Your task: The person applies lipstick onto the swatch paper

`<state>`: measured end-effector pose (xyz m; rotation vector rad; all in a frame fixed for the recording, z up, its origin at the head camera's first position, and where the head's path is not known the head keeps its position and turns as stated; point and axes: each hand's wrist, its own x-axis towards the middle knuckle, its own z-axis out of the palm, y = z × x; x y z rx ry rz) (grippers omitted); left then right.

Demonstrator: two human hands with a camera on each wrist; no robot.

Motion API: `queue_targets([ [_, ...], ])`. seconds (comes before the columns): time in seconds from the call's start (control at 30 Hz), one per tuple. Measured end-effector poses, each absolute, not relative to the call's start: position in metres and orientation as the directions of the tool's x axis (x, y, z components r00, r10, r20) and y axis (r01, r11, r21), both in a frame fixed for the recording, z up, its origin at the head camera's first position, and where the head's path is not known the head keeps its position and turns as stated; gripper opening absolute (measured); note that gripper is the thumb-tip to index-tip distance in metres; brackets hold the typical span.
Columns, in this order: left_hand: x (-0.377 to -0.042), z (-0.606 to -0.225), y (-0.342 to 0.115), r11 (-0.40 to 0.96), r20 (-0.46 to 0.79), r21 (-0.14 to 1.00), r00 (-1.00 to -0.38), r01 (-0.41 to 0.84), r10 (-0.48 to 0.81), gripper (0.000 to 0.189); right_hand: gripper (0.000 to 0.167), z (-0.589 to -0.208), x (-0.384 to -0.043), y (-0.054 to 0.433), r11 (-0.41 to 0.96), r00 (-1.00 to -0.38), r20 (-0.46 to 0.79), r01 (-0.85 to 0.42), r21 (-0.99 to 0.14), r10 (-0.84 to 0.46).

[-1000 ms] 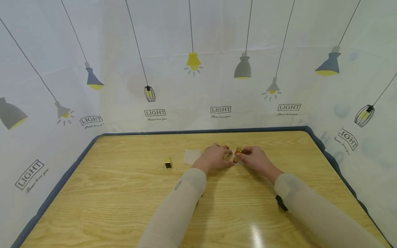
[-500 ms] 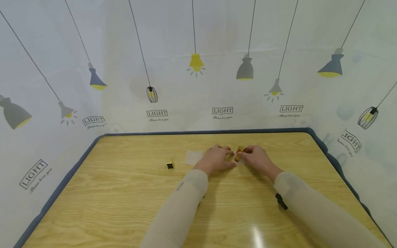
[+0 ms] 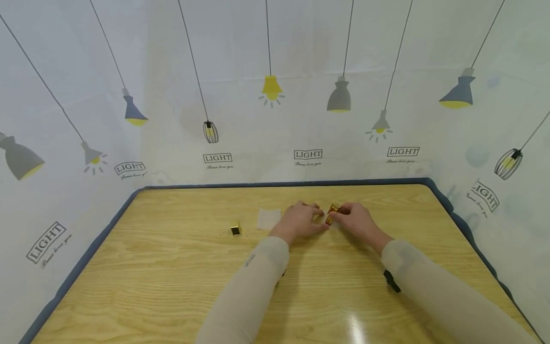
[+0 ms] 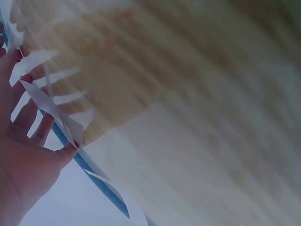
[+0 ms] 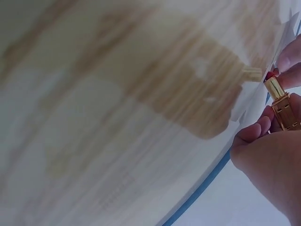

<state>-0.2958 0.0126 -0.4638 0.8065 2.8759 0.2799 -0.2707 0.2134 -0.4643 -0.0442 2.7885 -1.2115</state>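
Observation:
A gold lipstick (image 3: 333, 211) is held in the fingers of my right hand (image 3: 357, 223), towards the back of the table. In the right wrist view the lipstick (image 5: 283, 110) has its red tip exposed, pointing down at white paper near the tabletop. My left hand (image 3: 299, 220) is just left of it. Spread fingers of that hand (image 4: 28, 150) touch a thin white sheet of paper (image 4: 51, 106) on the table, as the left wrist view shows. Part of this sheet is hidden by the hands in the head view.
To the left lies a small gold cap with a dark end (image 3: 235, 229). A square of white paper (image 3: 269, 219) sits between it and my left hand. The wooden table (image 3: 150, 267) meets a dark blue edging (image 3: 283, 183) and lamp-patterned walls behind.
The head view has shifted slightly. The lipstick's tilt has altered a little in the right hand. The left hand stays in nearly the same place beside it.

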Motion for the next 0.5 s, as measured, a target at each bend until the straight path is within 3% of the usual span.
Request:
queue_targets([
  [0.5, -0.297, -0.464, 0.016, 0.856, -0.100, 0.222, -0.862, 0.467, 0.496, 0.049, 0.039, -0.467, -0.281, 0.223, 0.705, -0.995, -0.089, 0.029, -0.709, -0.048],
])
